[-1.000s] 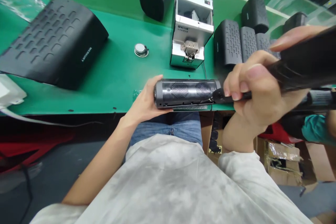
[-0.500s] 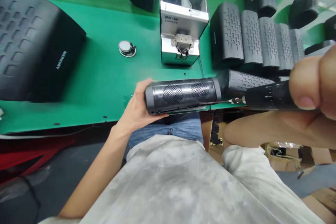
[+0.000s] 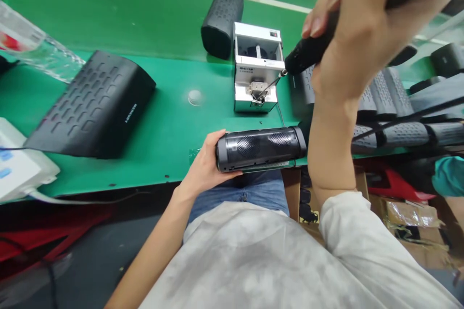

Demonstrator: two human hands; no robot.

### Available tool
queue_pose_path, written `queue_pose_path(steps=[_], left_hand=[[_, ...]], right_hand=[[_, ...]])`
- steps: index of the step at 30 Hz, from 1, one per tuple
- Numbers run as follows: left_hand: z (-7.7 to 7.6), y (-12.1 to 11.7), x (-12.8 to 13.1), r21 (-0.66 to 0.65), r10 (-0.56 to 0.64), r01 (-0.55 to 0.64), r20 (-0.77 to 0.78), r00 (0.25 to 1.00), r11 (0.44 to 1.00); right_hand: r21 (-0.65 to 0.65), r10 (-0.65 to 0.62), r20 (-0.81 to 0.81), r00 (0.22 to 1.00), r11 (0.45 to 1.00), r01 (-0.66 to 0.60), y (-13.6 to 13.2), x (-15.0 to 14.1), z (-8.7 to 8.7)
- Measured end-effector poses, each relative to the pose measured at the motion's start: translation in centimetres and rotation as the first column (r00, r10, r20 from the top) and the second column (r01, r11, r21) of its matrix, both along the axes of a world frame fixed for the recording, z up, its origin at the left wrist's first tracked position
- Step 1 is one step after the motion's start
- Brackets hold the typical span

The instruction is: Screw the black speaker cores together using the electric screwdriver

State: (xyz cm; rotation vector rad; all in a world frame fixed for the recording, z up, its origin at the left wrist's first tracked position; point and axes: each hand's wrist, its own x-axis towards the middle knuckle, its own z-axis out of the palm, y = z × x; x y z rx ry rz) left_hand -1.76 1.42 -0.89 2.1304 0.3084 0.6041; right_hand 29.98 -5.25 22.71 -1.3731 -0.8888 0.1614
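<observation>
The left hand (image 3: 205, 161), its fingers curled around the underside, cradles a glossy black cylindrical speaker with two mesh grilles (image 3: 261, 149), just in front of a silver sheet-metal screw feeder (image 3: 257, 67). The right hand (image 3: 357, 24), closed firmly, grips a black electric screwdriver (image 3: 304, 55) above the feeder's right side, its thin steel bit (image 3: 271, 84) angled down to the feeder's metal outlet (image 3: 258, 96) (the tip is too fine to read). Left of the feeder, on a green workbench (image 3: 159, 125), lie a black dimpled speaker casing (image 3: 94, 106) and a small round silver speaker driver (image 3: 195, 97); dark grey dimpled speaker casings (image 3: 395, 91) sit to its right.
</observation>
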Motion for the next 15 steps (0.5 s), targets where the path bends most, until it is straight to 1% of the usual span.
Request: queue_pose_path(steps=[3,5,6,7,9,10,11,12,14,15], left_hand=[[0.0,0.0,0.1,-0.008,-0.001,0.001,0.019,1.0,1.0],[0.2,0.0,0.1,-0.006,-0.001,0.001,0.019,1.0,1.0],[0.3,0.0,0.1,-0.004,-0.002,0.002,0.016,1.0,1.0],[0.4,0.0,0.1,-0.003,-0.001,0.001,0.015,1.0,1.0],[0.5,-0.1,0.2,0.001,0.001,-0.001,0.019,1.0,1.0],[0.4,-0.1,0.2,0.003,0.0,0.0,0.027,1.0,1.0],[0.3,-0.1,0.2,0.004,0.0,0.0,0.037,0.999,1.0],[0.2,-0.2,0.3,0.005,0.002,-0.003,0.047,0.999,1.0],[-0.3,-0.2,0.4,0.008,0.015,-0.016,0.066,0.998,1.0],[-0.6,-0.1,0.4,0.009,0.024,-0.025,0.072,0.997,1.0]], right_hand=[[-0.04,0.02,0.03,0.999,0.999,-0.019,2.7,-1.1,-0.3],[-0.013,-0.005,0.072,0.997,1.0,0.006,4.3,-1.7,-0.9],[0.052,-0.04,0.106,0.994,0.998,0.034,5.0,-1.9,-1.2],[0.143,-0.081,0.145,0.986,0.988,0.06,5.7,-2.0,-1.4],[0.326,-0.167,0.216,0.962,0.941,0.09,6.7,-2.0,-2.0],[0.38,-0.193,0.243,0.951,0.921,0.089,7.0,-1.9,-2.3],[0.396,-0.195,0.264,0.945,0.915,0.078,7.2,-1.6,-2.6],[0.379,-0.175,0.272,0.946,0.923,0.061,7.4,-1.3,-2.9],[0.333,-0.113,0.254,0.961,0.943,0.022,7.4,-0.6,-3.5],[0.338,-0.092,0.238,0.967,0.941,0.006,7.3,-0.4,-3.6]])
